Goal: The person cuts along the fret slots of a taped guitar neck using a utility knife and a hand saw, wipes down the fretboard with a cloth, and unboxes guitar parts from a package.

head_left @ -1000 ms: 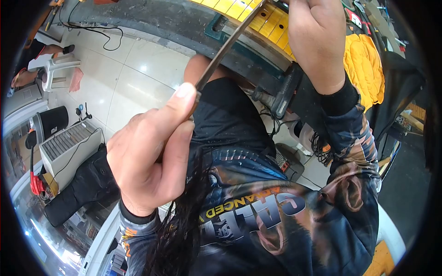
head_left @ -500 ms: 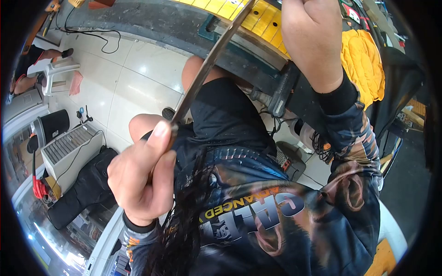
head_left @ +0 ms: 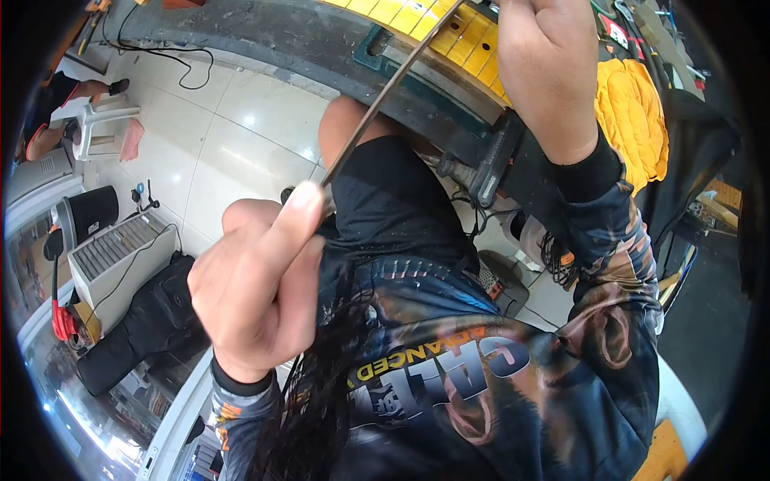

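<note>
My left hand pinches the near end of a long thin metal file between thumb and fingers. The file slants up and away over my lap and crosses the near edge of a yellow guitar fretboard with dark dots and metal frets. Beside the fretboard, at the top edge, my right hand is bent and looks closed. Its fingertips are mostly cut off by the picture edge, so what they hold is hidden. The file's far end also runs out of view.
The fretboard lies on a dark workbench with a dark green metal fixture. A black clamp juts from the bench edge near my right forearm. Yellow cloth lies on the right. Another person's leg and a white stool are far left.
My left hand has moved slightly up and right with the file, which now shows a narrower side. My right hand has shifted only a little.
</note>
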The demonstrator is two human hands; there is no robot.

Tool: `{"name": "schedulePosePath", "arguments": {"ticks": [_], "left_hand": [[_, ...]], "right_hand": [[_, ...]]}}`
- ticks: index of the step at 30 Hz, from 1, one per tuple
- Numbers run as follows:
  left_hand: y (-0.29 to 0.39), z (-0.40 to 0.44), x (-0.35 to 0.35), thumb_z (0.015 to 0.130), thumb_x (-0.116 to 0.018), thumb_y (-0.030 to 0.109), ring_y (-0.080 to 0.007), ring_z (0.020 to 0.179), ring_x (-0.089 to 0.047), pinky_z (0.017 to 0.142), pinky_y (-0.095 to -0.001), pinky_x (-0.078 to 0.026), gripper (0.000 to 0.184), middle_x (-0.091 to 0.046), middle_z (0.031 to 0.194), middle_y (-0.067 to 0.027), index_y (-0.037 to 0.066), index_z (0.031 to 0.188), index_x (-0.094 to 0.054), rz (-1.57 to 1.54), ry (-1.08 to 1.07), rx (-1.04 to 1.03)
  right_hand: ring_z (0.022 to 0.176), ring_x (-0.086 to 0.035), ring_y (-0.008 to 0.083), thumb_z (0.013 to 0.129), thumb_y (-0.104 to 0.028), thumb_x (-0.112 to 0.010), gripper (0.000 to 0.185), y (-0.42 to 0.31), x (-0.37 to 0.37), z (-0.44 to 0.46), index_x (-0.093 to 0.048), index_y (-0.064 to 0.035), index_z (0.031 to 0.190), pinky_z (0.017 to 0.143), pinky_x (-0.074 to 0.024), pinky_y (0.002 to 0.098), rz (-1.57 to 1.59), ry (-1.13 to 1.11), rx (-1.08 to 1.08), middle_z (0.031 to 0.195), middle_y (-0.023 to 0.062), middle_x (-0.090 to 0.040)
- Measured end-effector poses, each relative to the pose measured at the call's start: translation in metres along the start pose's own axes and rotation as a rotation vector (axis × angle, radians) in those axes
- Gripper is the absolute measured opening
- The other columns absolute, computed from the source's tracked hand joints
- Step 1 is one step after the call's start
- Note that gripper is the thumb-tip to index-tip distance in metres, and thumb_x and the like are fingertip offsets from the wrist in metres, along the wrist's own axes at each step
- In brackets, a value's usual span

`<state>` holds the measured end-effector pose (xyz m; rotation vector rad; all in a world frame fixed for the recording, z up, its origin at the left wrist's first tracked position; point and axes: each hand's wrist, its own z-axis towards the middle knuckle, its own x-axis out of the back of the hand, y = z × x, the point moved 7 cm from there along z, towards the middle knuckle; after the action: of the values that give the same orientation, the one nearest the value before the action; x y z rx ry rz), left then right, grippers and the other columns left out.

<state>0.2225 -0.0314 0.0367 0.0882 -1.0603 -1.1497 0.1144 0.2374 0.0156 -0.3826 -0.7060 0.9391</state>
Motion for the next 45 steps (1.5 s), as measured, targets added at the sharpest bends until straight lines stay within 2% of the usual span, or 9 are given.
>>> {"name": "schedulePosePath", "arguments": {"ticks": [23,24,26,28,38,40,41,43,45], "left_hand": [[0.014,0.007,-0.014,0.076,-0.082,-0.017,-0.0225,0.056,-0.046,0.058,-0.0348,-0.039,0.063,-0.048,0.066,-0.0045,-0.002,0.137,-0.08,0.17,0.0,0.087],[0.022,0.016,-0.017,0.094,-0.076,-0.016,-0.0263,0.087,-0.083,0.083,-0.03,-0.061,0.042,-0.085,0.106,-0.0224,-0.006,0.135,-0.078,0.201,-0.186,0.256],[0.024,0.017,-0.019,0.094,-0.075,-0.017,-0.0254,0.083,-0.081,0.081,-0.0293,-0.06,0.043,-0.084,0.104,-0.0216,-0.006,0.136,-0.077,0.2,-0.182,0.25],[0.019,-0.002,-0.013,0.076,-0.082,-0.018,-0.0232,0.055,-0.048,0.054,-0.0347,-0.04,0.064,-0.048,0.066,-0.0052,-0.003,0.138,-0.079,0.21,0.014,0.061],[0.016,0.002,-0.013,0.077,-0.081,-0.017,-0.0229,0.054,-0.047,0.058,-0.0347,-0.04,0.059,-0.047,0.066,-0.0033,-0.002,0.135,-0.08,0.204,0.012,0.066],[0.021,-0.017,0.001,0.078,-0.08,-0.019,-0.0209,0.052,-0.049,0.052,-0.0339,-0.039,0.064,-0.049,0.065,-0.0047,-0.002,0.14,-0.078,0.213,-0.025,0.107],[0.023,-0.026,0.007,0.079,-0.08,-0.019,-0.021,0.051,-0.049,0.052,-0.0334,-0.039,0.064,-0.049,0.065,-0.0048,-0.002,0.14,-0.078,0.196,-0.024,0.113],[0.022,-0.03,0.008,0.079,-0.08,-0.02,-0.0211,0.051,-0.048,0.052,-0.033,-0.039,0.064,-0.049,0.065,-0.0049,-0.002,0.14,-0.078,0.174,-0.017,0.117],[0.02,-0.025,0.006,0.079,-0.079,-0.019,-0.0212,0.051,-0.05,0.052,-0.0322,-0.041,0.063,-0.051,0.066,-0.0051,-0.002,0.14,-0.078,0.204,-0.05,0.131]], "right_hand": [[0.119,-0.063,0.0188,0.088,0.023,-0.035,0.062,0.004,0.001,0.002,-0.064,-0.006,0.136,0.103,-0.0542,0.0327,0.023,-0.009,-0.063,0.123,0.0074,-0.064],[0.12,-0.063,0.019,0.089,0.023,-0.036,0.062,0.004,0.001,0.002,-0.064,-0.0061,0.136,0.103,-0.0543,0.0332,0.01,-0.028,-0.072,0.123,0.0075,-0.063],[0.12,-0.063,0.0193,0.089,0.023,-0.036,0.062,0.002,-0.001,0.001,-0.064,-0.006,0.136,0.103,-0.0544,0.0331,0.019,-0.01,-0.082,0.123,0.0076,-0.063],[0.12,-0.063,0.0196,0.089,0.023,-0.037,0.061,0.003,0.0,0.0,-0.064,-0.0058,0.136,0.102,-0.0544,0.033,0.017,0.019,-0.102,0.123,0.0078,-0.063],[0.118,-0.064,0.0199,0.09,0.022,-0.037,0.059,-0.029,0.009,0.023,-0.064,-0.0048,0.135,0.102,-0.0535,0.0322,-0.019,0.011,-0.102,0.123,0.0086,-0.064],[0.119,-0.064,0.0203,0.09,0.022,-0.037,0.059,-0.027,0.013,0.047,-0.064,-0.004,0.135,0.102,-0.0531,0.0317,0.16,-0.39,-1.133,0.123,0.0085,-0.064],[0.119,-0.064,0.0203,0.09,0.022,-0.037,0.059,-0.008,0.003,0.022,-0.064,-0.004,0.135,0.102,-0.0531,0.0317,0.158,-0.385,-1.138,0.123,0.0085,-0.064],[0.119,-0.064,0.0214,0.09,0.022,-0.038,0.057,-0.032,-0.004,0.01,-0.063,-0.0033,0.135,0.101,-0.0531,0.0318,-0.107,-0.006,0.019,0.123,0.0092,-0.064],[0.119,-0.064,0.0219,0.09,0.022,-0.039,0.057,-0.028,0.007,0.008,-0.064,-0.0033,0.135,0.101,-0.0533,0.0322,-0.065,-0.042,-0.079,0.123,0.0097,-0.064]]}}
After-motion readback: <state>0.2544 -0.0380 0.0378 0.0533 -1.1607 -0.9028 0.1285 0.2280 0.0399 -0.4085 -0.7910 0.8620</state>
